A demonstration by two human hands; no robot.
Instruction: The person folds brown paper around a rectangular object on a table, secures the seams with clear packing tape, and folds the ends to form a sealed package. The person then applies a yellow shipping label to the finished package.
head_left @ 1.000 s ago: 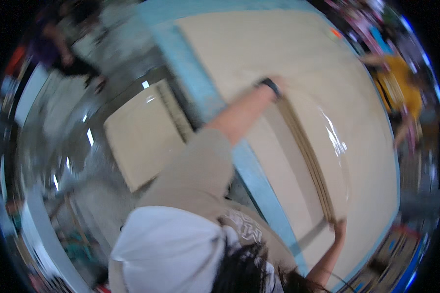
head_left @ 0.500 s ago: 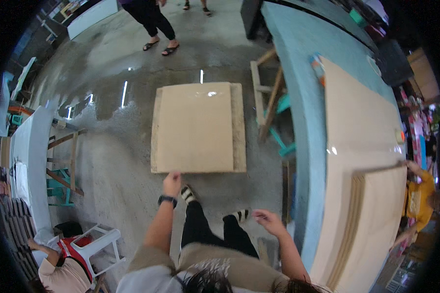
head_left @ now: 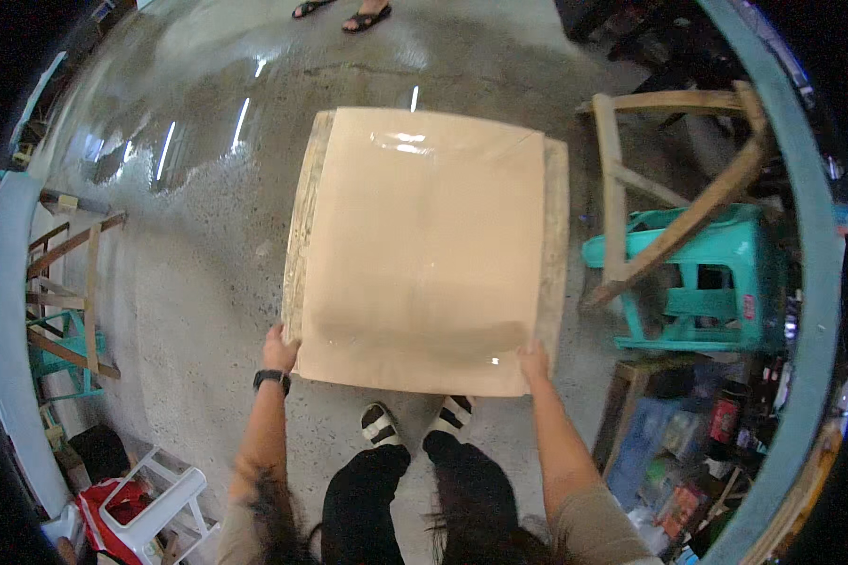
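A glossy, tan, rectangular sheet [head_left: 424,245] lies centrally on a rough-edged wooden board [head_left: 556,235]; likely bendy, slippery and fairly light, best held by both near corners; left hand [head_left: 279,350] and right hand [head_left: 534,362], well apart, are there; whether clamped, I cannot tell.

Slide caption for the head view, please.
Left hand and right hand at the near corners of a glossy tan sheet.

Ahead of and between the fingers [head_left: 278,350], a glossy tan sheet [head_left: 424,254] lay directly on a wider, mottled board [head_left: 553,235].
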